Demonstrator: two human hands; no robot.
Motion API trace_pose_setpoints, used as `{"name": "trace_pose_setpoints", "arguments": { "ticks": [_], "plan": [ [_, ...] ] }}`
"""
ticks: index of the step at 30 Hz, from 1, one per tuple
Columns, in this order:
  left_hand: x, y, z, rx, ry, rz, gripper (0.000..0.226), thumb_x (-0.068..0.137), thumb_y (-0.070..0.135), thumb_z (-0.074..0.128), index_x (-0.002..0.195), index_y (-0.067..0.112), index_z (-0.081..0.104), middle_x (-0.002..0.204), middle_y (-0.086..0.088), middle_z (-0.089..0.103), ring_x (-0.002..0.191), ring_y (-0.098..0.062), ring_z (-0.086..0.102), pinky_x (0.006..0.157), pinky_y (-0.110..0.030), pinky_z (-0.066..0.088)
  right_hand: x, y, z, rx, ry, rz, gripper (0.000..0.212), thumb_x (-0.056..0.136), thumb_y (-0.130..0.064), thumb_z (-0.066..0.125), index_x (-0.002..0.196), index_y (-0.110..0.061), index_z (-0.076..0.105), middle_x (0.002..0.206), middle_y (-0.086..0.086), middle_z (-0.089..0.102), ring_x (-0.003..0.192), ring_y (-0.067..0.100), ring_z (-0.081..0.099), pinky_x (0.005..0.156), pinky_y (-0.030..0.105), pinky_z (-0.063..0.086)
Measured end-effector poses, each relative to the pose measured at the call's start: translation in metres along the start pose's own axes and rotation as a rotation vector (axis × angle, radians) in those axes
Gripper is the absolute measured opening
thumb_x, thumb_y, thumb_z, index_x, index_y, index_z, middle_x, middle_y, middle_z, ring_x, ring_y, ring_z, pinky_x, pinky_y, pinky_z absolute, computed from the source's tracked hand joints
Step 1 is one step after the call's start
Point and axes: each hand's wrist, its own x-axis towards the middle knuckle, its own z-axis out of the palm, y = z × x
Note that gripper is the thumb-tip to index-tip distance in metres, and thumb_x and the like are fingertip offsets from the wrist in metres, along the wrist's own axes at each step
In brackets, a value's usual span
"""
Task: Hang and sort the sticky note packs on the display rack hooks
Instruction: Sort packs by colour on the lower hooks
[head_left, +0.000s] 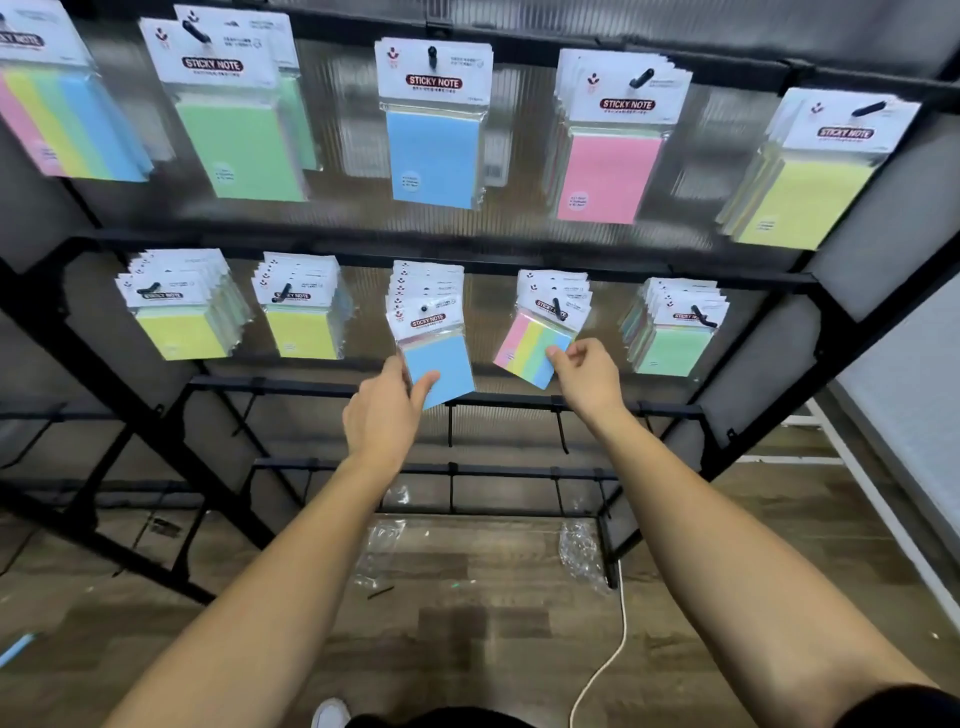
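Observation:
A black display rack (363, 244) carries sticky note packs on hooks in two rows. On the lower row's middle hook hangs a blue pack (441, 364); my left hand (387, 410) pinches its lower left edge between thumb and fingers. One hook to the right hangs a multicolour striped pack (530, 348), tilted; my right hand (587, 374) pinches its lower right corner. Both packs are at the front of their stacks. The top row holds striped (67, 124), green (244, 140), blue (431, 156), pink (608, 171) and yellow (800, 202) packs.
Lower row also has yellow packs (182, 332), more yellow packs (304, 332) and green packs (672, 348). Below are bare black bars with hooks (561, 431). Clear plastic wrap (582, 556), a white cable (608, 660) and a blue item (15, 649) lie on the wood floor.

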Motion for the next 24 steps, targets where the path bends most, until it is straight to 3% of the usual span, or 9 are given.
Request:
{"name": "trace_pose_setpoints", "arguments": {
  "ticks": [3,6,12,17,20,24],
  "plan": [
    [-0.006,0.002,-0.005,-0.025,0.017,-0.008,0.042,0.096,0.056,0.046,0.084,0.016,0.051,0.08,-0.005,0.067,0.078,-0.032,0.06,0.065,-0.039,0.046,-0.012,0.003,-0.006,0.026,0.046,-0.061,0.03,0.1,-0.033,0.055,0.08,-0.011,0.051,0.067,-0.006,0.047,0.064,0.014,0.042,0.058,0.03,0.032],
    [-0.012,0.004,-0.012,-0.063,0.04,0.005,0.044,0.097,0.055,0.045,0.078,0.016,0.051,0.071,-0.003,0.064,0.071,-0.03,0.059,0.062,-0.038,0.045,-0.027,0.004,-0.011,0.059,0.07,-0.073,0.036,0.101,-0.033,0.053,0.077,-0.007,0.053,0.066,-0.002,0.046,0.062,0.014,0.039,0.056,0.024,0.032],
    [-0.029,0.009,-0.025,-0.129,0.051,0.058,0.044,0.099,0.048,0.047,0.066,0.022,0.037,0.056,0.005,0.049,0.059,-0.021,0.047,0.052,-0.033,0.029,-0.055,0.001,-0.018,0.129,0.093,-0.109,0.042,0.101,-0.034,0.053,0.082,0.003,0.052,0.068,0.001,0.043,0.063,0.015,0.035,0.059,0.031,0.03],
    [-0.043,0.003,-0.037,-0.213,0.064,0.089,0.041,0.101,0.043,0.046,0.071,0.016,0.04,0.057,0.002,0.045,0.057,-0.02,0.042,0.052,-0.034,0.03,-0.087,-0.005,-0.023,0.219,0.099,-0.198,0.038,0.1,-0.033,0.056,0.075,-0.005,0.052,0.064,-0.004,0.042,0.059,0.009,0.034,0.056,0.022,0.029],
    [-0.049,-0.006,-0.05,-0.236,0.07,0.082,0.039,0.101,0.043,0.046,0.074,0.014,0.043,0.058,0.002,0.044,0.059,-0.02,0.042,0.054,-0.035,0.033,-0.101,-0.009,-0.018,0.237,0.063,-0.258,0.031,0.1,-0.03,0.057,0.072,-0.016,0.054,0.064,-0.004,0.046,0.06,0.008,0.035,0.056,0.024,0.03],
    [-0.051,-0.024,-0.071,-0.278,0.099,0.077,0.037,0.101,0.04,0.048,0.073,0.017,0.042,0.058,0.003,0.046,0.058,-0.019,0.044,0.057,-0.04,0.038,-0.11,-0.023,0.0,0.229,0.015,-0.297,0.029,0.101,-0.031,0.056,0.075,-0.017,0.055,0.065,0.0,0.044,0.059,0.01,0.032,0.056,0.026,0.028]
  ]
}}
